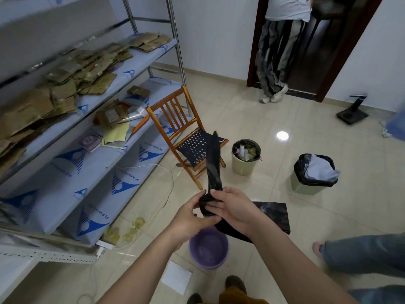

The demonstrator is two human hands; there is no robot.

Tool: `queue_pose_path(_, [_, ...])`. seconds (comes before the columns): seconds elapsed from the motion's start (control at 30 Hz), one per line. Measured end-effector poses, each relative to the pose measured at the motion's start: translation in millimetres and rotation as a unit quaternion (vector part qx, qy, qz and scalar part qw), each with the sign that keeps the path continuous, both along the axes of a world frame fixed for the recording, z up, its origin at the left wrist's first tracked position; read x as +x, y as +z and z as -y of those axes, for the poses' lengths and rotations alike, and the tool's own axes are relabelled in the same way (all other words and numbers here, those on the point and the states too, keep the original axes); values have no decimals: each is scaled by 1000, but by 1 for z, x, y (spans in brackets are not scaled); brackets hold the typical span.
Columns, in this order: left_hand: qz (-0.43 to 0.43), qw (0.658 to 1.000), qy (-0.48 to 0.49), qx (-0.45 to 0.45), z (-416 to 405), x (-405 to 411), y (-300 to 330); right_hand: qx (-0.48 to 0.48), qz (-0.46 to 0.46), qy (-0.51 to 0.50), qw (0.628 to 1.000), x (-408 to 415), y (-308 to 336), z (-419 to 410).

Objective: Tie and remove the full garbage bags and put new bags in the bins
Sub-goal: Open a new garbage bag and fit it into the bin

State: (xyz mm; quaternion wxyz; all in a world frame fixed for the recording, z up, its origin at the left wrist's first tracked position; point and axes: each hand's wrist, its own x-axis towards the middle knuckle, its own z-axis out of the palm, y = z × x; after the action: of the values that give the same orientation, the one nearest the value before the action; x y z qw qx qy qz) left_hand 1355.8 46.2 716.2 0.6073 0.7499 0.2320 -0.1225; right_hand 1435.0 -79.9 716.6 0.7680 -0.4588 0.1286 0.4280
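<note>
Both the left hand [192, 218] and the right hand [232, 208] pinch a bunched black bag [211, 172] above the empty purple bin [209, 249]; it looks light, limp and slippery, best held at its mouth edges.

Left hand [192, 216], right hand [232, 209] — both gripping.

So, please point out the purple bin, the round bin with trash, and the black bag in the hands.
Purple bin [198, 258]: head view, on its left rim.
Round bin [243, 166]: head view, on its pale outer wall.
Black bag [212, 163]: head view, on the strip rising above the hands.
</note>
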Motion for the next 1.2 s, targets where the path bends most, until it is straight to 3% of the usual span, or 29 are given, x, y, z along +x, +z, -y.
queue_pose_path(0.1, [33, 997, 68, -3, -2, 3, -1, -8, 9, -12, 1000, 0, 4, -4])
queue_pose_path(0.3, [-13, 987, 155, -33, -9, 4, -2, -9, 75, 6, 997, 5, 17, 9])
queue_pose_path(0.4, [-33, 976, 200, -79, -20, 3, -1, -115, 200, 3, 973, 18, 19, 38])
queue_pose_path(0.5, [-43, 963, 235, -127, -38, 1, 0, -244, 281, 72, 925, 22, 3, 70])
queue_pose_path(0.6, [-49, 947, 269, -169, -50, 0, -1, -247, 235, 186, 921, 8, -25, 87])
queue_pose_path(0.67, [-49, 940, 280, -188, -55, 1, -3, -219, 214, 208, 929, -7, -41, 86])
queue_pose_path(0.8, [-52, 938, 276, -205, -59, 3, -3, -180, 215, 139, 950, -23, -53, 71])
queue_pose_path(1.03, [-49, 928, 310, -202, -65, 5, -3, -231, 228, 114, 939, -13, -44, 62])
queue_pose_path(1.1, [-61, 940, 304, -144, -68, 4, -8, -202, 185, 94, 957, -11, -35, 55])
queue_pose_path(1.2, [-105, 964, 243, 13, -63, -3, -11, -125, 102, 57, 985, -10, -24, 41])
